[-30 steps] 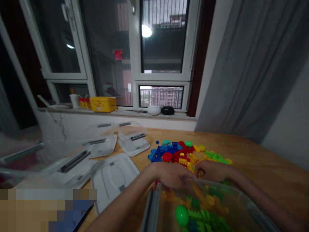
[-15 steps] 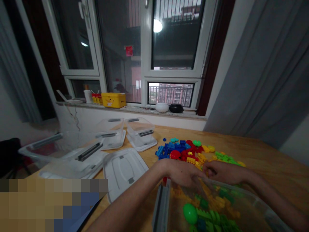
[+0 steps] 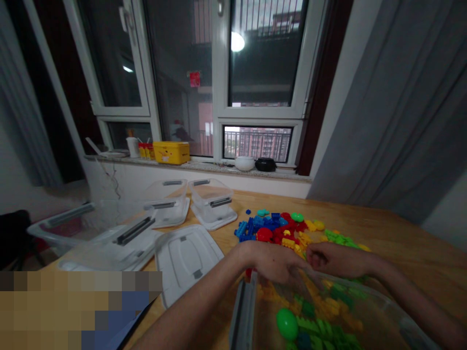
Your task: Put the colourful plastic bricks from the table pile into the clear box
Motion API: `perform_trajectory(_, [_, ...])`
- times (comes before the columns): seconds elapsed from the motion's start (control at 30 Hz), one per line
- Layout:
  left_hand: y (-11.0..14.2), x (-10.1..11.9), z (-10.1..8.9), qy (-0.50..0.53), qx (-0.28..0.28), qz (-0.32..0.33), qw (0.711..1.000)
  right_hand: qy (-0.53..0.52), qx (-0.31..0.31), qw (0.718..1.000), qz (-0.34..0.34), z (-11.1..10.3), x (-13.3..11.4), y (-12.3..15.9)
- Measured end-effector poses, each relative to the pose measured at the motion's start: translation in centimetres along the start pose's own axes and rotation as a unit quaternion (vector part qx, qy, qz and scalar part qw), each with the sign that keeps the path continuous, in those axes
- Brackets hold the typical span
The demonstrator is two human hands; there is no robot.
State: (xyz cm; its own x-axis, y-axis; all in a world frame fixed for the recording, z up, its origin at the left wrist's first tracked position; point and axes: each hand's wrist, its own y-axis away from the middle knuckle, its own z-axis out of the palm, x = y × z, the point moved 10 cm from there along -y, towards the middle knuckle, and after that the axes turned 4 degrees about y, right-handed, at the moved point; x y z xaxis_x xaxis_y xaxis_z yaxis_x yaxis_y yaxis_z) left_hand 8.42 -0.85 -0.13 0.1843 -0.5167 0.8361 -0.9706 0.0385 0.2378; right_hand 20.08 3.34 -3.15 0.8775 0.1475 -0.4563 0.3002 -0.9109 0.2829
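My left hand (image 3: pixel 275 262) reaches over the far side of a clear plastic box (image 3: pixel 242 311). Its fingers point down and look stretched out, blurred by the box wall, near yellow blocks (image 3: pixel 328 308). Close beside it is my right hand (image 3: pixel 328 257), its fingers curled in; whatever they may hold is hidden. A bright green ball (image 3: pixel 287 323) and green blocks (image 3: pixel 324 330) show in the near box. Beyond my hands lies a pile of blue blocks (image 3: pixel 260 225), red pieces (image 3: pixel 264 235), yellow pieces (image 3: pixel 289 242) and green blocks (image 3: pixel 341 237).
A white lid (image 3: pixel 182 253) lies left of my left arm. Three clear boxes stand further left and back: a large box (image 3: pixel 87 238), a middle box (image 3: pixel 170 194) and a small box (image 3: pixel 209 194). The windowsill (image 3: pixel 215 168) holds a yellow case (image 3: pixel 171 152) and two pots.
Almost nothing differs. Both hands stay in place with only slight shifts, and the view has tilted a little.
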Motion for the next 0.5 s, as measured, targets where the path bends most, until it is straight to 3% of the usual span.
perform_trajectory(0.33, [-0.03,-0.06,0.22,0.027,-0.003,-0.003,1.000,0.025,-0.025,0.999,0.017,0.75,-0.07,0.05])
perform_trajectory(0.5, [-0.30,-0.11,0.83,0.044,-0.032,0.003,0.999,0.039,-0.035,0.999,0.013,0.98,-0.68,0.03])
